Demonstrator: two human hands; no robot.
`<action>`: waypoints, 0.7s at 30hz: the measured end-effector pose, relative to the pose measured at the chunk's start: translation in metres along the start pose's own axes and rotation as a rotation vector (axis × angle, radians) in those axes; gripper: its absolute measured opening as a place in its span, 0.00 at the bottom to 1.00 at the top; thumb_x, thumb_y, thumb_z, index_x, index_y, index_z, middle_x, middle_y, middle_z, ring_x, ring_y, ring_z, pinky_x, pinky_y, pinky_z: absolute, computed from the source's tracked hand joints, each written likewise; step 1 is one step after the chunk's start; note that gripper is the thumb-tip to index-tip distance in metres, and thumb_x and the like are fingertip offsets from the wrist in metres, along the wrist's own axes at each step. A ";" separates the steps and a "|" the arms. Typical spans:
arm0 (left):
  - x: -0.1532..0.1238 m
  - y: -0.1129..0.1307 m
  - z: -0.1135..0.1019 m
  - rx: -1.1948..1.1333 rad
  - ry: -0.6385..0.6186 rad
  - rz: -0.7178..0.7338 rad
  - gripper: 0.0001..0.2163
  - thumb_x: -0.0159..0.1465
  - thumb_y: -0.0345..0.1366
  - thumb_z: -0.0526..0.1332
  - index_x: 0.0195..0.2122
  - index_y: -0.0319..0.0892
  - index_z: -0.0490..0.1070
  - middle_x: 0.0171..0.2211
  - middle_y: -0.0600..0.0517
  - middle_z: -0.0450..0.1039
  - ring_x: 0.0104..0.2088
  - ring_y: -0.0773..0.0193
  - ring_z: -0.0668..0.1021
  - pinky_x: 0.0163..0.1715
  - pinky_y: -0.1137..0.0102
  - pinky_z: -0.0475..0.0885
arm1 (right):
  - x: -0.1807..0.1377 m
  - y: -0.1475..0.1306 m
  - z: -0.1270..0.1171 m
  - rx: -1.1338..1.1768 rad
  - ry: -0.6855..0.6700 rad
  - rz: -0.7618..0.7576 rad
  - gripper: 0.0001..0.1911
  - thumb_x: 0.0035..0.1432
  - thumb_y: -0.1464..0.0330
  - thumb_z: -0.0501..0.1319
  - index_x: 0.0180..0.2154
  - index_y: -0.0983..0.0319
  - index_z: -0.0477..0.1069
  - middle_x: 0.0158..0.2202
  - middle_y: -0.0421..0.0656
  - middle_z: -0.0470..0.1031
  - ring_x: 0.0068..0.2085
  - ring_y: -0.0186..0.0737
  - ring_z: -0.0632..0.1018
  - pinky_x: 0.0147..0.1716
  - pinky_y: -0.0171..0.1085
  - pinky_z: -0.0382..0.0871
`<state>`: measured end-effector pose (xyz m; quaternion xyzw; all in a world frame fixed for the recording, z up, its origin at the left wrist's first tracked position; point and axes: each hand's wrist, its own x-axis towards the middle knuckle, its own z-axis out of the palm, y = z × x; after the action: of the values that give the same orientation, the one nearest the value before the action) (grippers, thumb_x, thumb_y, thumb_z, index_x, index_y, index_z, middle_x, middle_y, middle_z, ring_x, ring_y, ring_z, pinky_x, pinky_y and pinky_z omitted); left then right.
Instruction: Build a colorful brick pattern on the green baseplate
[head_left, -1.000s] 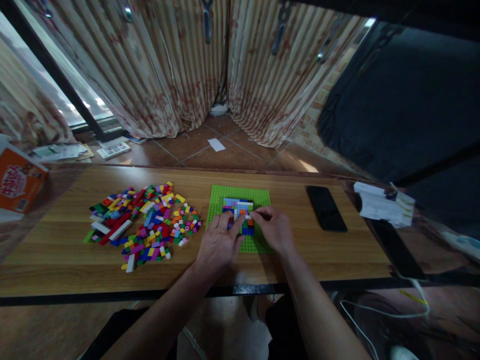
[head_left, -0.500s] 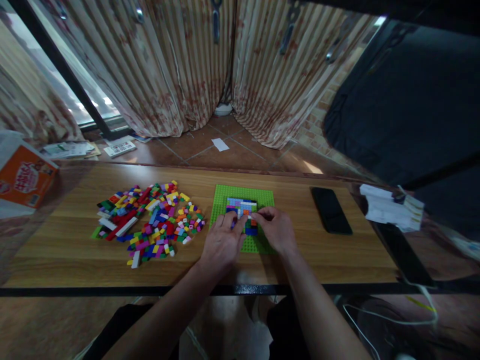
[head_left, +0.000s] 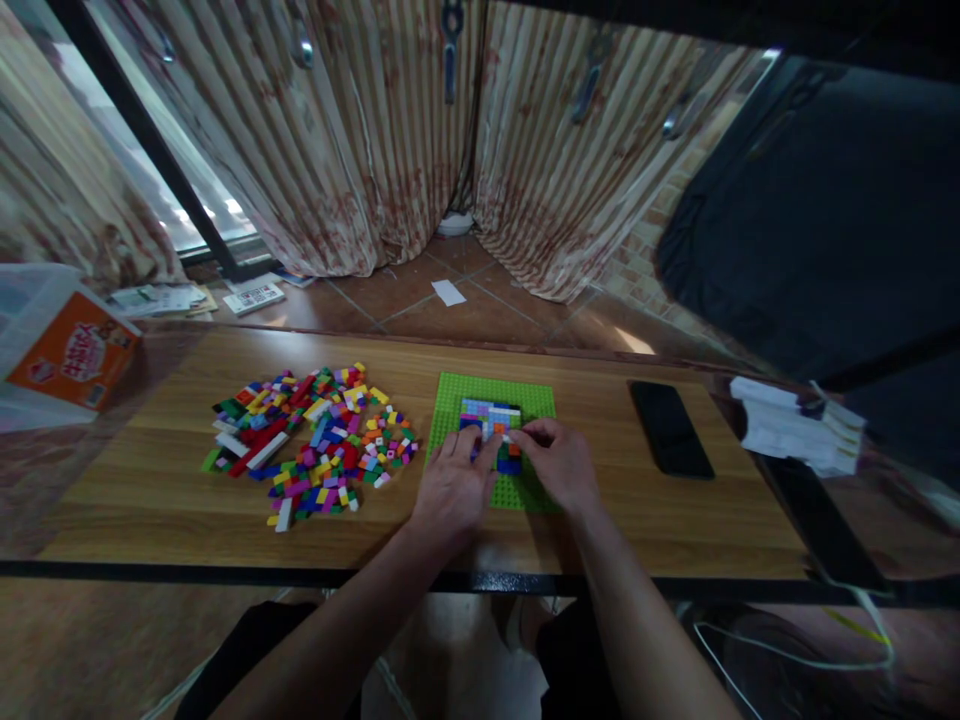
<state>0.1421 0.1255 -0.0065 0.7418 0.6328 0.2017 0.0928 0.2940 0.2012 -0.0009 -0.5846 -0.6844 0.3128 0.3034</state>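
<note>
A green studded baseplate [head_left: 537,398] lies on the table under both hands. On its middle sits a low build of toy bricks [head_left: 489,409], light blue, white, dark blue and orange on top. My left hand [head_left: 454,484] curls over the build's left side, fingers bent against it and thumb reaching across its front. From the right, my right hand [head_left: 561,464] has thumb and forefinger pinched together at the build's right side. A whitish spot shows at those fingertips, too small to name. My fingers hide part of the build.
Loose bricks [head_left: 322,440] in many colours are heaped on the wooden table [head_left: 225,545], left of the baseplate. A black phone [head_left: 670,428] lies to the right. White papers [head_left: 787,425] and a dark flat device [head_left: 825,520] with a cable are at the right end. A plastic box [head_left: 71,350] stands left.
The whole view has shifted slightly, so things sit a little further right. Both hands keep nearly the same place on the build, the pinch still at its right side.
</note>
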 end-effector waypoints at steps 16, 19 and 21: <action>0.009 -0.063 -0.052 -0.567 0.665 -0.389 0.16 0.65 0.41 0.57 0.50 0.38 0.72 0.39 0.47 0.77 0.35 0.63 0.77 0.38 0.69 0.73 | -0.015 -0.029 0.013 0.226 0.201 -0.181 0.14 0.60 0.58 0.59 0.31 0.60 0.75 0.28 0.41 0.76 0.30 0.39 0.75 0.31 0.36 0.68; 0.009 -0.082 -0.062 -0.769 0.825 -0.512 0.15 0.63 0.41 0.59 0.46 0.38 0.74 0.38 0.47 0.78 0.34 0.64 0.77 0.33 0.71 0.72 | -0.032 -0.042 0.031 0.158 -0.017 -0.384 0.10 0.62 0.63 0.57 0.35 0.58 0.75 0.34 0.42 0.78 0.35 0.39 0.77 0.38 0.37 0.69; 0.007 -0.090 -0.068 -0.886 0.874 -0.557 0.14 0.62 0.41 0.60 0.43 0.38 0.76 0.35 0.49 0.78 0.31 0.67 0.76 0.29 0.74 0.70 | -0.041 -0.048 0.044 0.115 -0.136 -0.483 0.10 0.64 0.66 0.56 0.36 0.57 0.75 0.35 0.42 0.78 0.37 0.39 0.78 0.40 0.37 0.69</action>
<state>0.0340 0.1409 0.0207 0.2939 0.6372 0.6914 0.1720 0.2358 0.1517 0.0076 -0.3634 -0.8042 0.3083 0.3552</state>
